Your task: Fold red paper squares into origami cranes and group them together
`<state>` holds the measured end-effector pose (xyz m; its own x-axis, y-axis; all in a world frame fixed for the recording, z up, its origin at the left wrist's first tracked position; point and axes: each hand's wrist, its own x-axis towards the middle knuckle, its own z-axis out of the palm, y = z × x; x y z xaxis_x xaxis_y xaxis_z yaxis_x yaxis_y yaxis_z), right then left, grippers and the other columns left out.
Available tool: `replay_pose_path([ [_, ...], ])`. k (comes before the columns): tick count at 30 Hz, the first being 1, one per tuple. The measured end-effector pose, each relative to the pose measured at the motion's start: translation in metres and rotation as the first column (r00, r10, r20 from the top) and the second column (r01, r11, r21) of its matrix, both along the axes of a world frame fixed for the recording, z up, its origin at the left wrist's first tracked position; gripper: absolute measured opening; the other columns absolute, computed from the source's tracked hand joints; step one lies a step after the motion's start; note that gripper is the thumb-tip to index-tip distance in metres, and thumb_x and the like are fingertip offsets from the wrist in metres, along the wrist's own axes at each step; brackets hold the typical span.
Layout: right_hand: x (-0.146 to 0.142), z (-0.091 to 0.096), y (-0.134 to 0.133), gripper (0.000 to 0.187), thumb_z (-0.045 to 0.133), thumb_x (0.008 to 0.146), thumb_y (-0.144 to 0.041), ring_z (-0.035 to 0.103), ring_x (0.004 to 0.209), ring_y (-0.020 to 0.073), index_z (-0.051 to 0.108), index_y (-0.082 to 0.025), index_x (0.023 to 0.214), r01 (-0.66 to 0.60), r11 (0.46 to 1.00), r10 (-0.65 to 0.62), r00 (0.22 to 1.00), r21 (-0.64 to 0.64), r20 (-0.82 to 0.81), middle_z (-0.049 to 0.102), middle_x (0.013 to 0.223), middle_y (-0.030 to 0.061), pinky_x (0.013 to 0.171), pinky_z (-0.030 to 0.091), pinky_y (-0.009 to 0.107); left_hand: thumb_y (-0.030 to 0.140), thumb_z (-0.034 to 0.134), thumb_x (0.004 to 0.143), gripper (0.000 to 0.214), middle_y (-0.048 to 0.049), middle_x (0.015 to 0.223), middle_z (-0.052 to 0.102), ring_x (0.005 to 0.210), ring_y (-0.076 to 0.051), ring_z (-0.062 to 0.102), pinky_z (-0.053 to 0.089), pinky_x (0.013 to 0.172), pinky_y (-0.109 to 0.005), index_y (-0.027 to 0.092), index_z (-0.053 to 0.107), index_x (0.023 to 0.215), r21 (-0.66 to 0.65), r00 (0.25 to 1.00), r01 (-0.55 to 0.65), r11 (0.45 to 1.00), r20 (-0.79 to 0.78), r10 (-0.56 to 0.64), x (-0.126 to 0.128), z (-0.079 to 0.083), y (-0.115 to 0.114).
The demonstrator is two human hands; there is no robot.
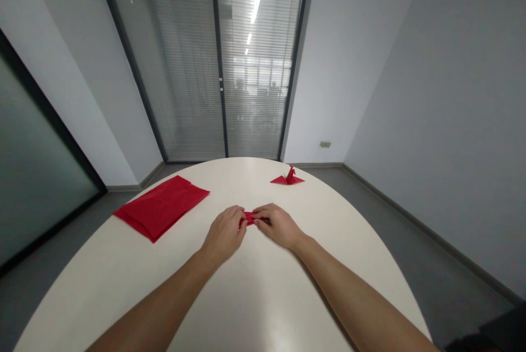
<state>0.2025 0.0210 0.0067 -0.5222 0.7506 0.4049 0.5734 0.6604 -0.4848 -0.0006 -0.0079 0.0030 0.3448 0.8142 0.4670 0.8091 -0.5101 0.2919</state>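
Note:
Between my two hands, at the middle of the white table, is a small folded piece of red paper [249,219]. My left hand [225,233] has its fingers closed over the left end of the paper. From the other side my right hand [278,225] pinches the right end between thumb and fingers. Most of the paper is hidden under the fingers, so its exact folded shape cannot be made out. Beyond my right hand a finished red origami crane [290,177] stands with its wings spread.
A stack of red paper sheets [162,206] lies at the left of the round white table [246,297]. Past the table's far edge are a glass partition with blinds [189,67] and a grey wall [353,56]. A dark object [489,333] shows at the lower right corner.

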Motion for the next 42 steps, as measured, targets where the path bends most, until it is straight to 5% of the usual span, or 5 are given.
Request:
replay_pose_path([
  [3, -0.001, 0.001, 0.0, 0.019, 0.061, 0.091, -0.018, 0.065, 0.103, 0.0217, 0.078, -0.024, 0.099, -0.003, 1.0, 0.003, 1.0, 0.012, -0.01, 0.075, 0.109, 0.0048, 0.093, 0.049, 0.035, 0.013, 0.051, 0.092, 0.013, -0.0128, 0.123, 0.066, 0.117, -0.027, 0.06, 0.046, 0.103, -0.045, 0.018, 0.063, 0.093, 0.034, 0.999, 0.028, 0.999, 0.022, -0.029, -0.001, -0.003, 0.002],
  [10, -0.002, 0.003, -0.002, 0.015, 0.064, 0.088, -0.014, 0.064, 0.09, 0.0187, 0.073, -0.022, 0.096, 0.028, 1.0, -0.028, 0.999, 0.014, -0.021, 0.074, 0.096, 0.0028, 0.084, 0.048, 0.032, 0.012, 0.05, 0.091, 0.012, -0.006, 0.09, 0.067, 0.085, -0.023, 0.062, 0.049, 0.081, -0.038, 0.02, 0.058, 0.088, 0.017, 1.0, 0.0, 1.0, 0.005, 0.0, 0.001, 0.003, -0.002],
  [16, -0.001, 0.003, -0.003, 0.016, 0.063, 0.09, -0.016, 0.064, 0.091, 0.0187, 0.069, -0.022, 0.104, 0.054, 0.998, -0.055, 0.998, -0.02, -0.021, 0.073, 0.099, 0.0039, 0.083, 0.048, 0.031, 0.011, 0.052, 0.09, 0.024, -0.0078, 0.104, 0.07, 0.094, -0.024, 0.063, 0.048, 0.088, -0.039, 0.019, 0.06, 0.111, 0.017, 1.0, -0.018, 1.0, -0.014, 0.018, 0.001, 0.002, -0.002],
  [25, -0.002, 0.003, -0.001, 0.018, 0.058, 0.093, -0.014, 0.065, 0.092, 0.0188, 0.072, -0.022, 0.102, -0.027, 0.999, 0.027, 0.999, -0.018, -0.033, 0.074, 0.098, 0.0036, 0.085, 0.049, 0.032, 0.017, 0.049, 0.096, 0.019, -0.0046, 0.095, 0.07, 0.089, -0.022, 0.064, 0.048, 0.081, -0.035, 0.022, 0.067, 0.095, -0.026, 0.997, -0.045, 0.999, -0.058, 0.044, 0.001, 0.008, -0.003],
  [42, -0.002, -0.001, 0.0, 0.031, 0.052, 0.089, -0.006, 0.068, 0.096, 0.0184, 0.072, -0.023, 0.105, -0.023, 1.0, 0.022, 0.999, -0.013, -0.044, 0.075, 0.102, 0.0025, 0.089, 0.05, 0.032, 0.017, 0.051, 0.095, 0.018, -0.005, 0.097, 0.073, 0.092, -0.023, 0.064, 0.048, 0.082, -0.035, 0.021, 0.069, 0.094, -0.034, 0.994, -0.092, 0.995, -0.06, 0.09, -0.001, 0.009, -0.003],
])
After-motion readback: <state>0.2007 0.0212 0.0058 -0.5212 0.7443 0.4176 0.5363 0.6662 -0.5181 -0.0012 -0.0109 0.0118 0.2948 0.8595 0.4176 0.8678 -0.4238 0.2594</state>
